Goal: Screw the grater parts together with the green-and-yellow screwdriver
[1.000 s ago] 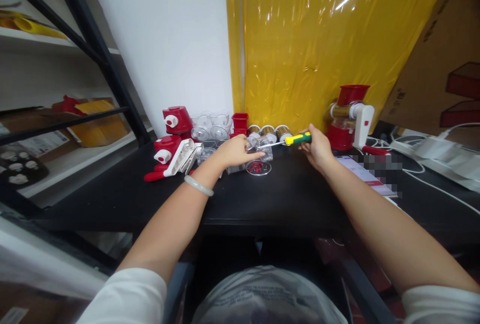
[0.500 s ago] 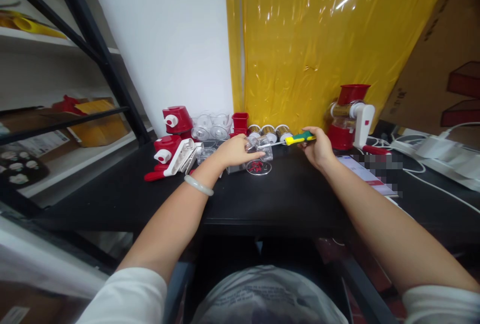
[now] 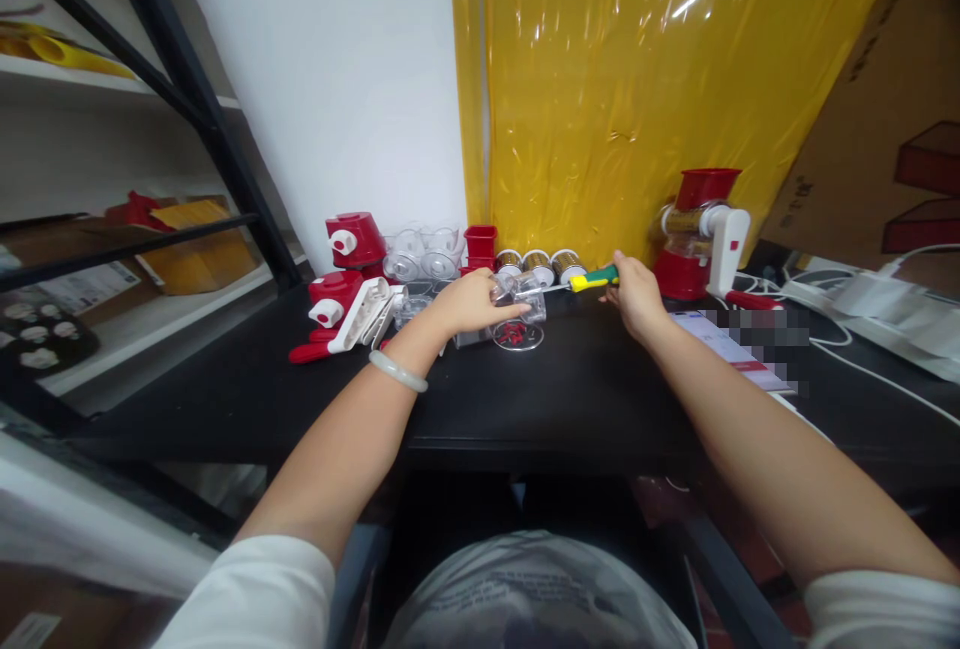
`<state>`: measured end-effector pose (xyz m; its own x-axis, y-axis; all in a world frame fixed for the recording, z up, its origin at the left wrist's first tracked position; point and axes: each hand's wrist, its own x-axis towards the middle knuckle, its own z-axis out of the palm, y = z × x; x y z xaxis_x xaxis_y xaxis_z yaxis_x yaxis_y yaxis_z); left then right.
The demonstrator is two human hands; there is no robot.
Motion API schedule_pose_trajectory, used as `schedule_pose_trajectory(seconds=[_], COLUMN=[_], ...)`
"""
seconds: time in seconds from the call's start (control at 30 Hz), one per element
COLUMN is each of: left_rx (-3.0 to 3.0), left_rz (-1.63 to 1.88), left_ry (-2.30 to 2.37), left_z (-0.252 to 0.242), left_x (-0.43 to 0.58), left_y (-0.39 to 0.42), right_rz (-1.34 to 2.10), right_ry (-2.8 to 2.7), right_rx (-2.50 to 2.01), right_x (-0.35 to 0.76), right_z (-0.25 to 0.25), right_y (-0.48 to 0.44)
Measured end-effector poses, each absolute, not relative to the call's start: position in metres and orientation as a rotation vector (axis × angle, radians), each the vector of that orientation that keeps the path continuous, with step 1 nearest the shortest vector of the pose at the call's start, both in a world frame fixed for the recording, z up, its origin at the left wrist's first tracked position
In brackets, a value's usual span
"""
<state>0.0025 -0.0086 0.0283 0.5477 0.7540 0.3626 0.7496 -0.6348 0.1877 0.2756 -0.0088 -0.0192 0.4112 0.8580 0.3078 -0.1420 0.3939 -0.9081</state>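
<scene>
My left hand (image 3: 469, 301) is closed around a clear plastic part (image 3: 525, 307) that stands on the black table (image 3: 570, 389), over a round clear base with red bits inside. My right hand (image 3: 636, 295) grips a green and yellow screwdriver (image 3: 594, 278), held level with its tip pointing left into the clear part. A pale bangle sits on my left wrist.
Red and white plastic housings (image 3: 346, 301) and clear cups (image 3: 421, 254) lie at the left rear. Three metal drums (image 3: 538, 264) line the yellow sheet. An assembled red and white grinder (image 3: 701, 232) stands right, beside papers and white cables (image 3: 862, 319). Black shelving (image 3: 187, 89) rises at left.
My right hand with the screwdriver has shifted slightly, first right then back left, as if turning the tool. My left hand and the clear part have stayed put.
</scene>
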Motion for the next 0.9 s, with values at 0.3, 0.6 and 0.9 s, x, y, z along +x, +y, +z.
schedule_pose_trajectory(seconds=[0.3,0.6,0.9], left_rx=[2.770,2.735,2.733], left_rz=[0.667,0.660,0.656], left_ry=[1.331,1.360,1.365], left_z=[0.025,0.028,0.028], left_x=[0.002,0.002,0.003], left_y=[-0.005,-0.009,-0.010], right_rz=[0.850,0.910,0.794], right_ry=[-0.788,-0.744,-0.893], right_rx=[-0.858,-0.903,-0.978], right_x=[0.266,0.267,0.267], right_z=[-0.011,-0.007,-0.013], right_y=[-0.014,-0.018,-0.018])
